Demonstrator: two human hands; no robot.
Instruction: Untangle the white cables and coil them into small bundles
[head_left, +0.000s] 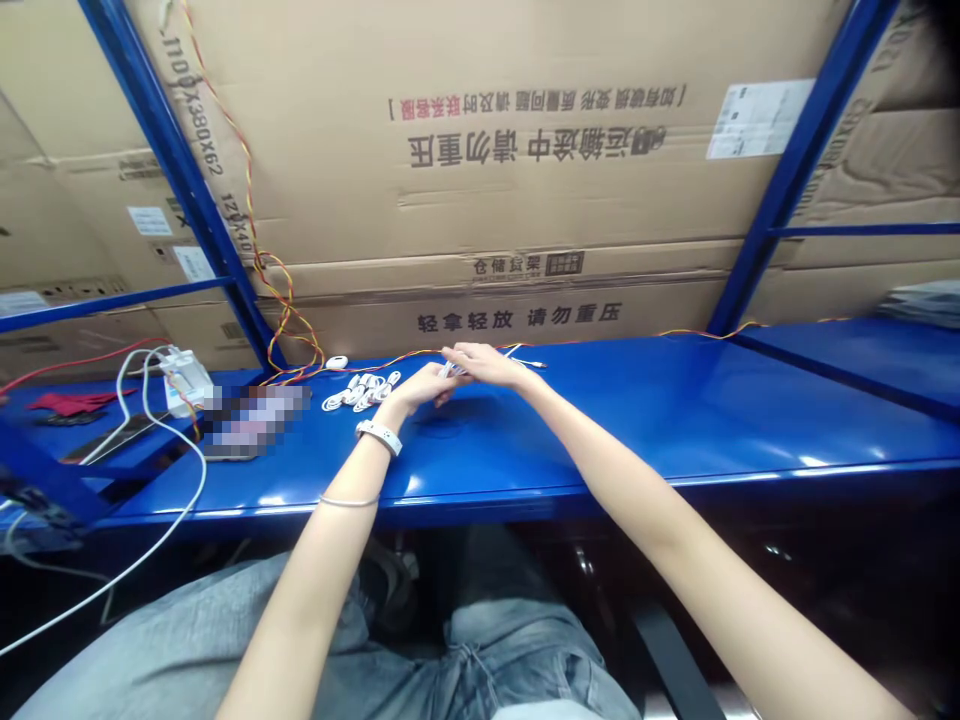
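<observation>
My left hand (424,385) and my right hand (480,362) meet over the blue metal shelf (675,410), fingers pinched together on a thin white cable (452,369) between them. The cable's loose end (529,361) trails to the right on the shelf. A white band sits on my left wrist. Just left of my hands lies a small pile of coiled white cables (361,391). A small white round piece (337,361) rests behind that pile.
Large cardboard boxes (525,160) stand behind the shelf between blue uprights (180,170). A white power strip (184,380) with white cords, a blurred flat object (251,420), red cloth (71,402) and twisted red-yellow wires (289,320) lie at left.
</observation>
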